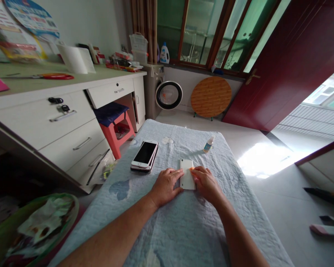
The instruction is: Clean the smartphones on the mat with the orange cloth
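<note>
A white phone [187, 174] lies flat on a pale blue quilted cloth [183, 222] in front of me. My left hand [165, 185] rests on the cloth with its fingers laid flat against the phone's left edge. My right hand [206, 182] is at the phone's right edge, fingers curled, pinching something small and orange [192, 169] at its upper right corner. A stack of two phones [144, 155], the top one with a dark screen, lies to the left. A small bottle [208, 144] lies on its side further back.
White drawers [58, 126] with keys in a lock stand at left, a red stool [115, 129] beside them. A green basin [30, 226] with rubbish sits at lower left. A washing machine [167, 92], a round wooden tabletop [210, 96] and a dark red door [289, 59] are behind.
</note>
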A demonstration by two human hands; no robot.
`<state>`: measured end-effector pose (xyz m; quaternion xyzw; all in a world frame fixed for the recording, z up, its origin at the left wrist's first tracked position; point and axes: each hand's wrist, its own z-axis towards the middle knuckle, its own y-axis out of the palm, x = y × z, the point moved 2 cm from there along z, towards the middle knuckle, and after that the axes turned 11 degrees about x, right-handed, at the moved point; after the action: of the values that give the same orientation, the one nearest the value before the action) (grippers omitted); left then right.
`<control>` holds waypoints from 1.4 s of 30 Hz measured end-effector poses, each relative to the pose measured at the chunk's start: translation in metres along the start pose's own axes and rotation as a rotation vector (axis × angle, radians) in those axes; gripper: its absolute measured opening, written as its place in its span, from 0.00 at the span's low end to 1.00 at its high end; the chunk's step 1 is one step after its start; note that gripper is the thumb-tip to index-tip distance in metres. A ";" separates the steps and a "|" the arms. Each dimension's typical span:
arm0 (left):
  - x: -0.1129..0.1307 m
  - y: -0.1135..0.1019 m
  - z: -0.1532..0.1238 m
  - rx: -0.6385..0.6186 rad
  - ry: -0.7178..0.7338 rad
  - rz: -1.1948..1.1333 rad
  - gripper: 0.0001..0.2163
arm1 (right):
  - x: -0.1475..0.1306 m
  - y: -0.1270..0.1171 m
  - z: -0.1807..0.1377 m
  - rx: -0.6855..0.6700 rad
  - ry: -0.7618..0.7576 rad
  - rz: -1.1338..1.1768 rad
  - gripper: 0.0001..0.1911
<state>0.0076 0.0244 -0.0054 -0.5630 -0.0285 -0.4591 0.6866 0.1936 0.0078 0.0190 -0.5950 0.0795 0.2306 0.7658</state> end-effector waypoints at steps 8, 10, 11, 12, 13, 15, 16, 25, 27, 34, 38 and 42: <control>0.000 0.001 0.000 0.017 0.008 0.009 0.25 | -0.001 -0.014 -0.014 -0.056 -0.014 0.154 0.16; 0.000 0.001 0.001 0.018 0.009 0.012 0.25 | -0.002 -0.017 -0.017 -0.078 -0.027 0.174 0.15; 0.000 0.001 0.001 0.017 0.009 0.015 0.25 | -0.003 -0.018 -0.017 -0.091 -0.030 0.180 0.15; 0.000 0.001 0.001 0.016 0.008 0.016 0.25 | -0.004 -0.019 -0.018 -0.103 -0.032 0.183 0.15; 0.000 0.001 0.001 0.016 0.007 0.016 0.25 | -0.004 -0.020 -0.019 -0.116 -0.034 0.185 0.16; 0.001 0.001 0.001 0.016 0.005 0.015 0.25 | -0.005 -0.022 -0.020 -0.136 -0.039 0.185 0.17; 0.001 0.000 0.001 0.016 0.002 0.015 0.25 | -0.005 -0.023 -0.021 -0.143 -0.040 0.184 0.17; 0.001 0.000 0.001 0.014 -0.006 0.015 0.25 | -0.006 -0.024 -0.023 -0.168 -0.028 0.192 0.17; 0.001 0.000 0.000 0.014 -0.006 0.015 0.25 | -0.009 -0.023 -0.023 -0.162 -0.028 0.176 0.17; 0.000 0.000 0.000 0.000 -0.005 0.027 0.23 | -0.022 -0.020 -0.022 -0.155 -0.087 0.134 0.16; 0.001 0.000 0.000 0.012 0.014 0.032 0.22 | -0.031 -0.018 -0.021 -0.153 -0.126 0.141 0.16; 0.001 0.000 0.000 0.024 0.026 0.037 0.19 | -0.038 -0.017 -0.022 -0.160 -0.148 0.148 0.14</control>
<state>0.0084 0.0234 -0.0047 -0.5493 -0.0147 -0.4533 0.7019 0.1713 -0.0255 0.0427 -0.6281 0.0478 0.3355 0.7005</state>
